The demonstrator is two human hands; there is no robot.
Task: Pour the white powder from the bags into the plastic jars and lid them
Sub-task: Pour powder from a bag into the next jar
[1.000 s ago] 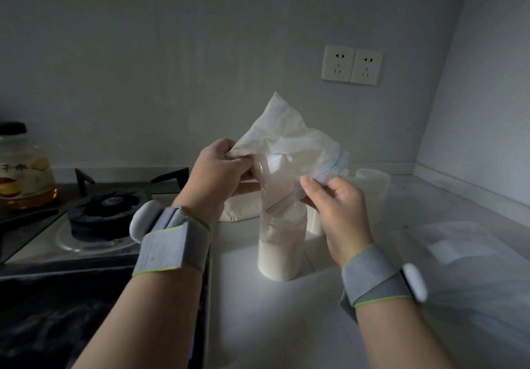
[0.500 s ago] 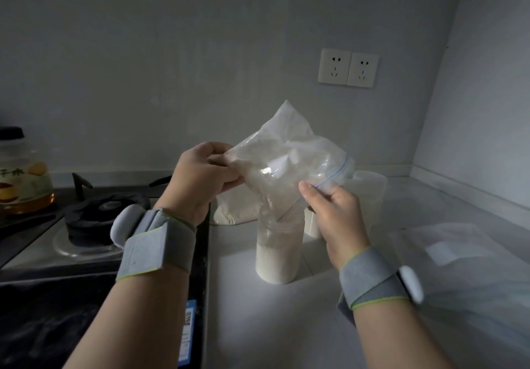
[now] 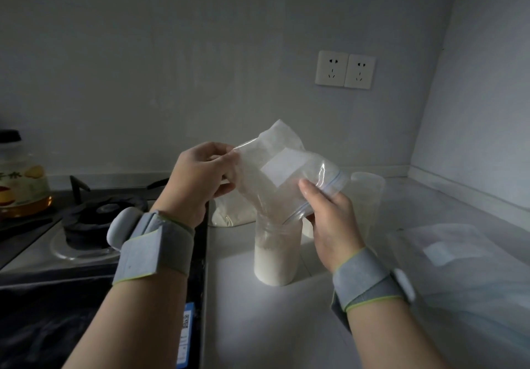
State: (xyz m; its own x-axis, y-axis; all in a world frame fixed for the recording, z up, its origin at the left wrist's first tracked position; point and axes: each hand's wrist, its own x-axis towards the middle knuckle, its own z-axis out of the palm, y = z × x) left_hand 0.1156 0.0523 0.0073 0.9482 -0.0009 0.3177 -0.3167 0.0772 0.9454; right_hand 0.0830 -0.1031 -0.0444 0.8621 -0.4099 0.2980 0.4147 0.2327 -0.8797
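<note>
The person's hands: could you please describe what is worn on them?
The left hand and right hand are bare, no gloves or sleeves. Each wrist carries a grey fabric band edged in lime green, bearing a rounded white pod.

Clear bag (image 3: 275,173), white powder (image 3: 274,265), grey wristbands (image 3: 152,249) edged green

Grey, yellow-green-edged left wristband (image 3: 152,249) and right wristband (image 3: 370,280) are circling the wrists. Each is carrying a white oval pod (image 3: 120,226).
</note>
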